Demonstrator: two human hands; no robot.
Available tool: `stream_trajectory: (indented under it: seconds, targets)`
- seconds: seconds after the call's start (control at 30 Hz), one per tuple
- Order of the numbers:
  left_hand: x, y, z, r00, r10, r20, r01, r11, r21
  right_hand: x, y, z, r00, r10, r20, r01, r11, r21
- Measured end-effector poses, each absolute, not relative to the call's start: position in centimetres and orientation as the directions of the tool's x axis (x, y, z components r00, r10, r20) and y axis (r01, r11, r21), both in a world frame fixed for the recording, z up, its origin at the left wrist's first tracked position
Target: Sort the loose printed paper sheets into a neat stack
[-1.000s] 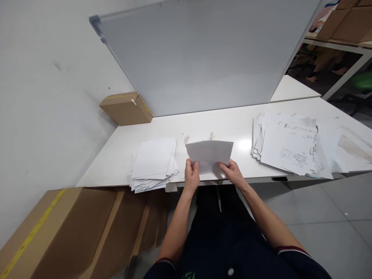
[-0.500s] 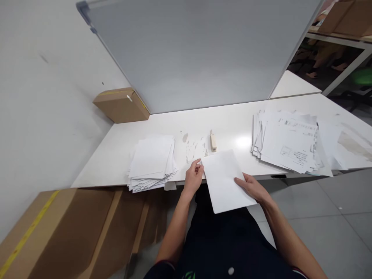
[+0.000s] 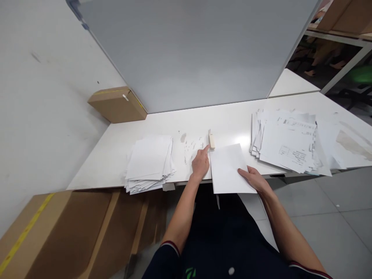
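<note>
My right hand (image 3: 255, 179) grips the right edge of the white paper sheets (image 3: 229, 170), thumb on top and fingers underneath. The sheets lie partly on the table and overhang its front edge. Their upper left corner is at the near end of a small cream stapler (image 3: 212, 141). My left hand (image 3: 201, 162) is left of the sheets, its index finger stretched out to the stapler's near end and the other fingers curled. Whether that fingertip presses on the stapler or only touches beside it I cannot tell. I see nothing held in the left hand.
A stack of white paper (image 3: 149, 162) lies on the left of the white table (image 3: 95, 162). Printed papers (image 3: 287, 141) are piled on the right. A cardboard box (image 3: 117, 105) and a whiteboard (image 3: 200, 54) stand behind; larger cardboard boxes (image 3: 66, 228) are at lower left.
The sheets have moved up and squared toward the stapler, carried by my right hand. My left hand has left their corner and reached forward, its index finger now extended.
</note>
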State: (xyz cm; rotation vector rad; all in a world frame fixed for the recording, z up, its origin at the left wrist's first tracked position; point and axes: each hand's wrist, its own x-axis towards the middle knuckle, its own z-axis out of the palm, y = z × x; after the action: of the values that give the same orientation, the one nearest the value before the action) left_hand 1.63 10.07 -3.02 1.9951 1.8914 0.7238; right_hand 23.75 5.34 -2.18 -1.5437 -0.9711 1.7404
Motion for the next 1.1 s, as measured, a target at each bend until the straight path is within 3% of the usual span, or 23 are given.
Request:
stream_trajectory:
  seconds: [0.27, 0.53, 0.7, 0.8, 0.9, 1.0, 1.1]
  targets:
    - [2.0, 10.7, -3.7, 0.025, 0.992, 0.122, 0.917, -0.071, 0.392, 23.7, 5.5, -2.4, -0.126, 0.836, -0.534, -0.008, -0.539, -0.842]
    - [1.8, 10.3, -4.3, 0.051, 0.976, 0.21, 0.901, -0.136, 0.413, 24.2, 5.1, -2.0, -0.064, 0.885, -0.462, 0.051, -0.46, -0.887]
    - [0.8, 7.5, -4.0, 0.09, 0.914, 0.395, 0.777, -0.313, 0.547, 28.3, 5.7, -0.8, 0.196, 0.898, -0.393, 0.095, -0.416, -0.904]
    - [-1.4, 5.0, -3.4, 0.031, 0.863, 0.504, 0.77, -0.342, 0.538, 31.7, 7.1, 0.7, 0.404, 0.872, -0.276, 0.154, -0.363, -0.919]
    - [-5.4, 3.1, -2.4, -0.126, 0.781, 0.612, 0.848, -0.236, 0.475, 34.5, 8.6, 2.7, 0.564, 0.796, -0.219, 0.24, -0.412, -0.879]
    - [-10.4, 2.0, -1.5, -0.255, 0.735, 0.628, 0.913, -0.029, 0.406, 36.7, 9.4, 4.3, 0.681, 0.703, -0.206, 0.374, -0.575, -0.727]
    - [-14.6, 1.6, -1.2, -0.287, 0.793, 0.537, 0.943, 0.135, 0.305, 38.2, 9.3, 4.3, 0.734, 0.679, 0.028, 0.558, -0.579, -0.595]
